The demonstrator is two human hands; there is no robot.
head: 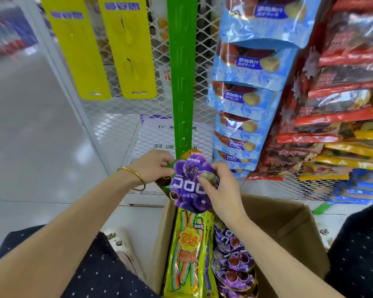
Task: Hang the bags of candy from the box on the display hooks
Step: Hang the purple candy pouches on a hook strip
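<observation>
In the head view, a purple grape gummy bag [190,183] is held at centre frame, just below the lower end of a green hanging strip [181,82]. Its upper left edge is pinched by the left hand [153,166]; its right edge is clamped under the curled fingers of the right hand [218,188]. In the lower half, more purple bags [233,261] and rainbow candy bags [187,254] are seen inside the cardboard box [289,222].

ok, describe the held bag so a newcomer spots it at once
Follow the green strip down the mesh rack to its bottom end. There the left hand and right hand hold a purple grape bag. Unlike the purple bags in the box, it's held up.
</observation>
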